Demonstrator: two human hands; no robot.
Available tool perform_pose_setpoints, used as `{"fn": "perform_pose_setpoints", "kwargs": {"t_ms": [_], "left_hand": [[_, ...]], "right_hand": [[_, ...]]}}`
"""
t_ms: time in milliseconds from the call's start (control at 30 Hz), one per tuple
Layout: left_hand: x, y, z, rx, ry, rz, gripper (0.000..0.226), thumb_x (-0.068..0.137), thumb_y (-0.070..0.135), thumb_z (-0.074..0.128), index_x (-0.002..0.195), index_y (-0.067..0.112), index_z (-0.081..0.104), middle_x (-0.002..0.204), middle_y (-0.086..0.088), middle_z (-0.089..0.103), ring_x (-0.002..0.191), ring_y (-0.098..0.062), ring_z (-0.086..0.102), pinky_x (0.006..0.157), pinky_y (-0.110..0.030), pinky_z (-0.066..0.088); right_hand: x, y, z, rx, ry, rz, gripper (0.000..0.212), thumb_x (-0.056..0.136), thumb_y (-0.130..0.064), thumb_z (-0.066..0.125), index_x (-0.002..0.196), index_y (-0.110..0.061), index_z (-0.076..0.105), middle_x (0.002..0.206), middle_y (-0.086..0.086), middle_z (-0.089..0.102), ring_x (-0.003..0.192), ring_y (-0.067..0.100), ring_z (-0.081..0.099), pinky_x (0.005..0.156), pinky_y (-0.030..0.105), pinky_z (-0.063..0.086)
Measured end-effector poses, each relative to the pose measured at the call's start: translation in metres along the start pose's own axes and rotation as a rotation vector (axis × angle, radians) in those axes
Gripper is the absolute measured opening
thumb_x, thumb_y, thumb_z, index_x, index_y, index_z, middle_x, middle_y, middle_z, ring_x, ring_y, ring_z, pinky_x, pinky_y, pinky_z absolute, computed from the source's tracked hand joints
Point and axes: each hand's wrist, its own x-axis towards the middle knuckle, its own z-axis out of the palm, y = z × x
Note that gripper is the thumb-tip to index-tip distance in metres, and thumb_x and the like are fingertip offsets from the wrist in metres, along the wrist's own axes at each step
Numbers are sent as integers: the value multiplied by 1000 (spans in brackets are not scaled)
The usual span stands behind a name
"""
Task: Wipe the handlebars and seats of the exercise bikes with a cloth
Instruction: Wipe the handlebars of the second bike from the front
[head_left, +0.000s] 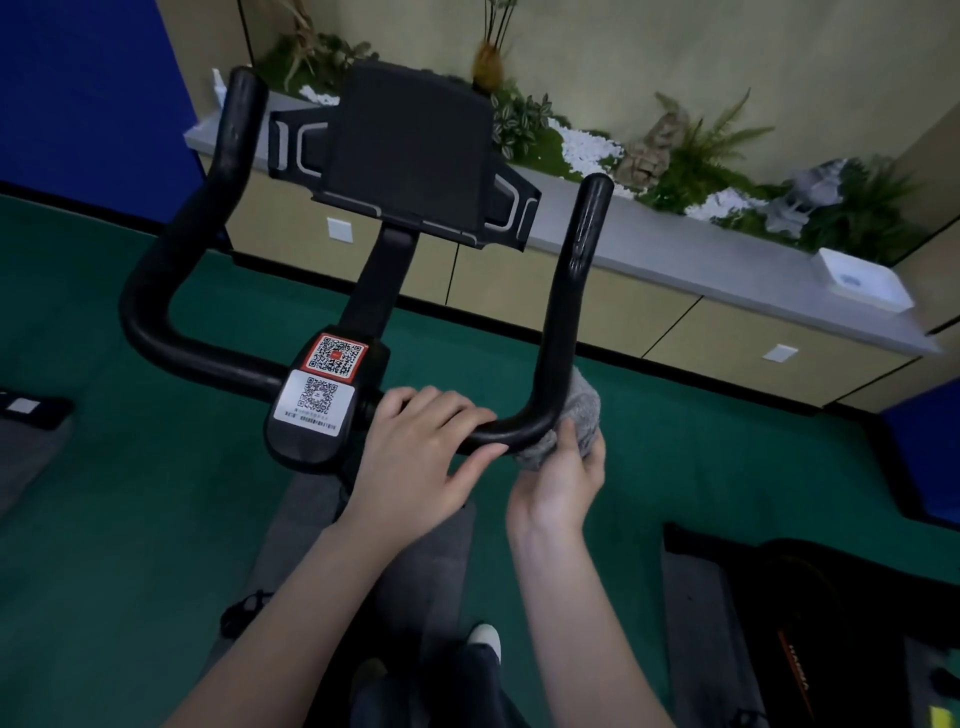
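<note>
A black exercise-bike handlebar (171, 291) curves up on both sides of a black tablet holder (410, 150). Two QR-code stickers (324, 384) sit on its centre clamp. My left hand (421, 457) rests on the bar just right of the clamp, fingers curled over the top and thumb under it. My right hand (563, 478) holds a grey cloth (582, 410) wrapped round the lower right bend of the handlebar. The bike's seat is out of view.
A long low cabinet (623, 312) with a grey top runs behind the bike, carrying plants (701, 156) and a white box (865, 278). Green carpet (104, 519) covers the floor. Dark equipment (779, 623) stands at the lower right, and a grey mat lies under the bike.
</note>
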Motion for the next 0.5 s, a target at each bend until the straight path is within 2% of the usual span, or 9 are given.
{"fn": "perform_pose_setpoints", "kwargs": {"t_ms": [67, 133, 233, 267, 400, 500], "left_hand": [[0, 1, -1, 1, -4, -3, 30, 90, 46, 55, 101, 23, 70, 93, 11, 64, 86, -13, 59, 84, -30, 32], [0, 2, -2, -1, -7, -12, 28, 90, 45, 55, 101, 23, 70, 93, 11, 64, 86, -13, 59, 85, -30, 32], [0, 4, -3, -7, -14, -31, 27, 90, 45, 56, 100, 24, 70, 93, 12, 64, 86, -13, 59, 85, -31, 33], [0, 5, -3, -8, -13, -39, 27, 89, 44, 57, 100, 24, 70, 93, 12, 65, 85, -14, 60, 85, -31, 33], [2, 9, -5, -20, -15, -86, 26, 87, 44, 58, 97, 24, 71, 91, 12, 65, 85, -14, 60, 85, -31, 33], [4, 14, -7, -30, -43, -124, 26, 86, 44, 57, 96, 24, 71, 91, 13, 65, 85, -14, 60, 85, -32, 33]], "right_hand": [[4, -6, 0, 5, -47, 28, 22, 100, -4, 44, 117, -9, 58, 110, 9, 64, 91, 14, 64, 77, 24, 53], [3, -7, -2, -18, -97, 41, 27, 100, -4, 44, 124, -7, 55, 113, 10, 65, 95, 14, 65, 79, 23, 54], [-2, -3, -11, -53, -140, 69, 29, 100, -4, 44, 127, -5, 54, 125, 16, 62, 114, 25, 61, 102, 37, 47], [-3, -2, -14, -57, -155, 97, 30, 99, -4, 45, 128, -5, 54, 127, 17, 61, 118, 28, 58, 106, 40, 43], [-1, -7, -27, -38, -246, 274, 31, 99, -5, 45, 128, -6, 55, 120, 15, 64, 109, 25, 60, 92, 34, 46], [14, -21, -22, 21, -326, 443, 30, 98, -2, 42, 123, -3, 57, 109, 13, 67, 98, 21, 64, 88, 30, 49]]}}
